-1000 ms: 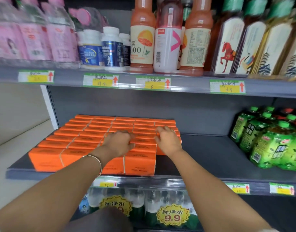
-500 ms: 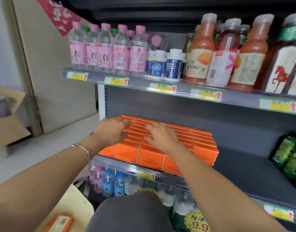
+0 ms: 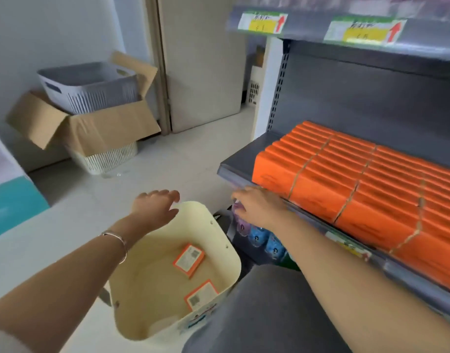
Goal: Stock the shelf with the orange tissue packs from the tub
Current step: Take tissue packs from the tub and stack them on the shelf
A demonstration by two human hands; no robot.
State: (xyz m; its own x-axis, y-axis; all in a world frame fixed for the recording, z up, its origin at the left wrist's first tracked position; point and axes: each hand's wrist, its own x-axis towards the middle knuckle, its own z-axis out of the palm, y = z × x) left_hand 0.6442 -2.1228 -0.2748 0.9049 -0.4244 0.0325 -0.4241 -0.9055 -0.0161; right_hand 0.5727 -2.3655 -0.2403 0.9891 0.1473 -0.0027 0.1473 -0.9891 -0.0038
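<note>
Both hands have come off the stocked packs (image 3: pixel 359 179) on the shelf (image 3: pixel 237 165). The left hand (image 3: pixel 155 207) hovers over the far rim of the tub (image 3: pixel 218 233), fingers straight, holding nothing. The right hand (image 3: pixel 259 207) is at the shelf's front edge, fingers loose and empty. Two packs (image 3: pixel 189 259) lie flat in the tub, apart from each other.

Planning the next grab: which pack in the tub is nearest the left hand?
The pack at the middle of the tub, closest to the left hand; the other pack lies by the near wall, partly hidden.
</note>
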